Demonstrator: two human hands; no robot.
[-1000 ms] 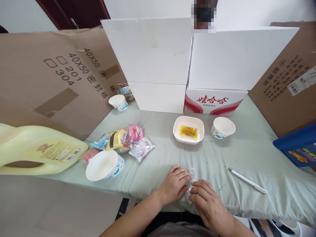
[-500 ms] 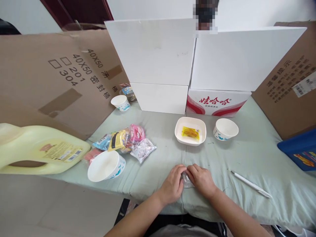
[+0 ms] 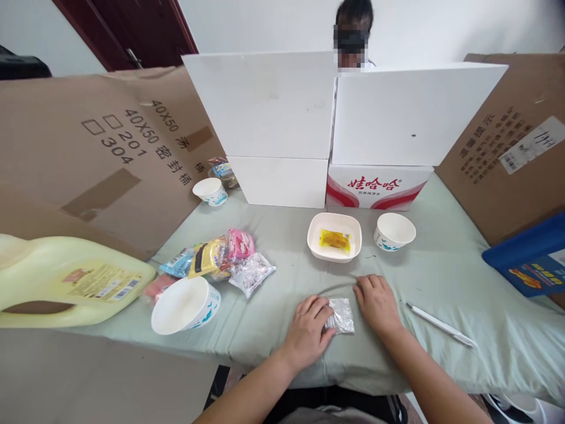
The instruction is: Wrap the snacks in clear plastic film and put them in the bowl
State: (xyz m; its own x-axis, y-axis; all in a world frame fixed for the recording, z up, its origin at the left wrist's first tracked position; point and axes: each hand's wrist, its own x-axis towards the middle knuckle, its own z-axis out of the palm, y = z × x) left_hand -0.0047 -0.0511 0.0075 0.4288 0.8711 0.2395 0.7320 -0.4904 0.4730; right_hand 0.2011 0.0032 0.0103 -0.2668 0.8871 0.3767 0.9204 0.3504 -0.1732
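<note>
A small shiny clear plastic packet (image 3: 342, 315) lies on the cloth near the table's front edge. My left hand (image 3: 309, 327) rests at its left side, fingers bent over that edge and thumb at the near corner, gripping it. To the packet's right, my right hand (image 3: 377, 303) lies palm down on the cloth, empty, with its fingers stretched forward. Beyond both hands sits a cream square bowl (image 3: 312, 250) with a yellow wrapped snack (image 3: 334, 239) inside. A white paper bowl (image 3: 395, 231) stands to its right.
On the left are several packaged snacks (image 3: 212, 259), a tilted paper bowl (image 3: 185, 306) and a pale yellow jug (image 3: 88, 282). A white pen (image 3: 441, 324) lies right, near a blue container (image 3: 529, 259). White boxes (image 3: 282, 179) wall the back; a person (image 3: 353, 35) is behind them.
My right hand has come off the packet and moved right and forward onto the cloth. The left hand stays at the packet, which now shows more fully. The view has shifted slightly.
</note>
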